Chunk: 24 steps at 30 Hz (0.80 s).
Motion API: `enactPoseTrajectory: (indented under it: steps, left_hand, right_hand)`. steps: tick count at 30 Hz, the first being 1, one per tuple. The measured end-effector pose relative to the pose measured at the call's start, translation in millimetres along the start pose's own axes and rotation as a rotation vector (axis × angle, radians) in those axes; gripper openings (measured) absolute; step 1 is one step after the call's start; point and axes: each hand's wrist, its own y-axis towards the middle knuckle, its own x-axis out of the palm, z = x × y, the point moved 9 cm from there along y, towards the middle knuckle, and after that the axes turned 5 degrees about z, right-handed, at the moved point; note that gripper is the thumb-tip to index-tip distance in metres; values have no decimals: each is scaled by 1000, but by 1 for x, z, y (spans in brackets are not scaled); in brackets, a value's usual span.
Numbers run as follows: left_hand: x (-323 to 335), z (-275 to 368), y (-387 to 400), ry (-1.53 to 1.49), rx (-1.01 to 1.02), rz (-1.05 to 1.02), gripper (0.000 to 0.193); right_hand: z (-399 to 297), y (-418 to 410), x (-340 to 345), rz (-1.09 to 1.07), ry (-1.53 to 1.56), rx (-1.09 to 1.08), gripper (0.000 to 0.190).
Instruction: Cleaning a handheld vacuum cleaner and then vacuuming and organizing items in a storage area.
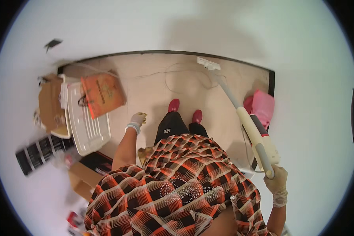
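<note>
My right hand (276,178), in a thin pale glove, is wrapped around the end of the grey handle of a cream upright vacuum cleaner (247,125). Its grey tube (228,93) slants away to a white floor head (209,63) close to the foot of the far wall. My left hand (139,118), also gloved, hangs to the left of my legs with its fingers curled and nothing visible in them. Nearest to it are a white plastic lid (90,129) and an orange bag (103,94) with dark handles.
A thin cord (168,71) loops over the tiled floor (144,88). Pink fabric (263,106) lies by the right wall. Cardboard (50,103), an open cardboard box (84,180) and a black-and-white striped item (42,152) crowd the left side. Dark skirting (165,52) edges the white wall.
</note>
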Motion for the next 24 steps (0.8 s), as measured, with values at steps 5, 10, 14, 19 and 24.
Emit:
enactPoseTrajectory:
  steps: [5, 10, 14, 19, 24]
  left_hand:
    - [71, -17, -9, -209, 74, -141, 24]
    - [138, -85, -11, -225, 46, -192, 28]
    - [143, -116, -41, -159, 2, -123, 23]
    - [155, -163, -88, -254, -239, -178, 24]
    - [166, -148, -99, -545, -282, -115, 23]
  right_hand:
    - [-48, 28, -28, 63, -88, -141, 15]
    - [-83, 80, -25, -17, -243, -462, 16]
    - [-110, 112, -6, -46, -423, -826, 18]
    - [-114, 158, 21, -178, -467, -916, 21]
    - [-120, 179, 57, -348, -673, -1002, 20]
